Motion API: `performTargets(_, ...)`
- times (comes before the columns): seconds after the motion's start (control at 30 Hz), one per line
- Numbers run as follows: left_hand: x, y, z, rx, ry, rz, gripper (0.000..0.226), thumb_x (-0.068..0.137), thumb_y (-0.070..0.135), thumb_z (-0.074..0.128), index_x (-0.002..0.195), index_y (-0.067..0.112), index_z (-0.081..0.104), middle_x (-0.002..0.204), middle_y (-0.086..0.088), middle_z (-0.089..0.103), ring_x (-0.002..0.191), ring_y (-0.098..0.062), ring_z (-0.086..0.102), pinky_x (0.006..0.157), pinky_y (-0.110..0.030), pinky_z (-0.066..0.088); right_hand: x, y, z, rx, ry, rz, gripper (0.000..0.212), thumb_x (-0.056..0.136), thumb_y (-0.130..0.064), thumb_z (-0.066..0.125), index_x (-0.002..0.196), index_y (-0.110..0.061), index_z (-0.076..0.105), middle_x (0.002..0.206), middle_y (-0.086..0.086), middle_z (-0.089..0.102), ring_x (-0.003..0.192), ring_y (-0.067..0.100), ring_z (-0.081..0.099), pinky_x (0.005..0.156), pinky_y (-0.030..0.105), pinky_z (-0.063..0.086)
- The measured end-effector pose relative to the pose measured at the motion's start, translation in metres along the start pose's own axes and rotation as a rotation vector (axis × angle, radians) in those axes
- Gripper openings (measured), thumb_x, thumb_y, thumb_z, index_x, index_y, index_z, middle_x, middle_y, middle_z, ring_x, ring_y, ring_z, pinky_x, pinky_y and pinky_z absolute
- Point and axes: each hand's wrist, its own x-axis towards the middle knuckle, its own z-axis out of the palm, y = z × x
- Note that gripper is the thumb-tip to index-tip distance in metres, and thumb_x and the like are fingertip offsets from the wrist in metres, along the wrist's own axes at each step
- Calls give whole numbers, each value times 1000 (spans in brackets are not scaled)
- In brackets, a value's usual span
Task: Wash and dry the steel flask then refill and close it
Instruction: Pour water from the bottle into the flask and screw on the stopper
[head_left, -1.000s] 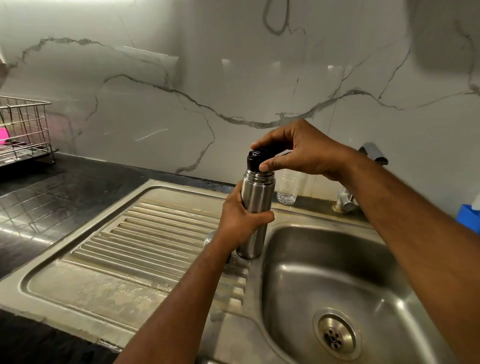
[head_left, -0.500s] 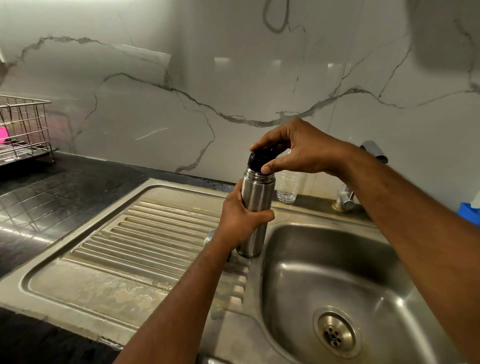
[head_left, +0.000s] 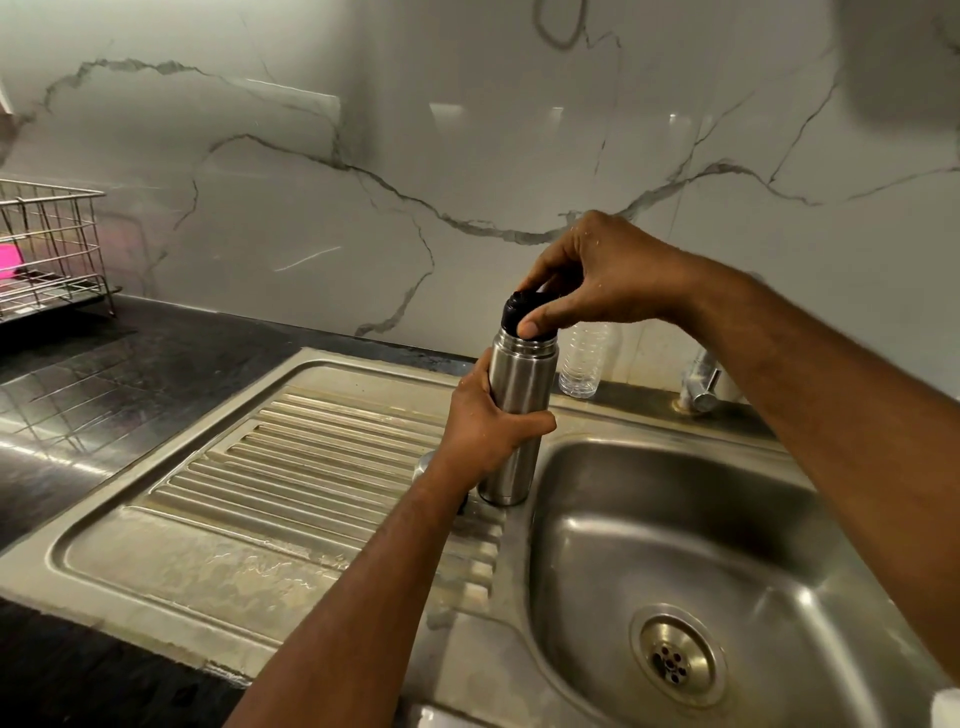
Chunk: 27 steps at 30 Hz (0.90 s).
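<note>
The steel flask (head_left: 521, 387) stands upright on the sink's drainboard (head_left: 291, 457), right at the edge of the basin. My left hand (head_left: 485, 423) grips its body from the left. A black stopper (head_left: 514, 309) sits in the flask's mouth, and my right hand (head_left: 597, 278) pinches it from above with thumb and fingers. A rounded steel piece (head_left: 423, 462) shows just behind my left wrist, mostly hidden.
The sink basin (head_left: 649, 530) with its drain (head_left: 675, 657) lies to the right. A clear plastic bottle (head_left: 584, 364) and the tap base (head_left: 698, 384) stand by the marble wall. A wire rack (head_left: 49, 244) sits on the black counter (head_left: 93, 374) at far left.
My right hand has turned slightly on the black stopper, its thumb now lower at the flask's rim. The flask and my left hand have stayed in place.
</note>
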Motion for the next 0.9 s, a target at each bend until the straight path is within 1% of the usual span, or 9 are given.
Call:
performTargets(0.1,0,0,0,5,1,0,78,72,14,93,135,31,50,108,11,64,96,-8,66,72,-16,50,-1,-6,15,-133,144,33,66,58,-69,80,95,-15,76,78,-3,75,62,10,73,61,23,60)
performTargets(0.2,1,-1,1,11,-13,0,78,73,14,93,136,31,49,109,10,64,97,-8,66,73,-16,50,1,-5,16,-204,158,42,88,54,-82,70,114,-18,72,97,-5,72,83,7,68,68,21,52)
performTargets(0.3,1,-2,0,7,-12,-6,78,73,13,92,135,32,49,109,11,63,97,-8,66,73,-17,50,-4,-4,3,90,-51,66,71,79,-48,83,142,-23,60,124,-6,70,108,8,68,79,20,57)
performTargets(0.4,1,-1,0,9,-9,-2,76,73,13,92,134,30,50,107,10,64,95,-8,66,72,-16,50,-6,1,3,99,-57,28,44,86,-20,83,129,-21,71,114,-10,75,102,2,71,76,14,58)
performTargets(0.57,0,-2,0,6,-1,-7,78,72,15,93,136,29,51,110,9,65,98,-9,67,75,-19,53,5,-5,28,-160,216,95,57,72,-67,80,94,-15,78,82,-1,75,62,12,73,53,20,58)
performTargets(0.67,1,-3,1,3,-1,-1,75,72,15,93,133,31,52,110,8,66,98,-10,69,75,-21,55,0,-9,21,-137,160,104,81,64,-79,73,118,-20,74,108,-3,73,85,10,71,67,24,58)
performTargets(0.77,1,-3,1,17,0,-3,77,71,14,93,133,31,51,109,8,66,97,-10,69,72,-18,54,-8,-10,8,86,-46,69,59,82,-42,83,136,-28,65,130,-6,66,114,10,65,92,29,56)
performTargets(0.83,1,-2,1,20,2,0,77,71,14,93,132,32,51,109,8,66,96,-10,68,70,-16,52,-9,-9,8,77,-64,36,43,88,-18,81,129,-26,71,120,-8,72,109,6,67,90,25,57)
performTargets(0.9,0,-2,2,21,2,3,77,71,14,93,130,34,49,109,8,65,96,-9,67,71,-16,52,-6,-10,9,32,-24,39,37,87,-19,83,122,-25,75,111,-9,75,103,6,69,82,22,56)
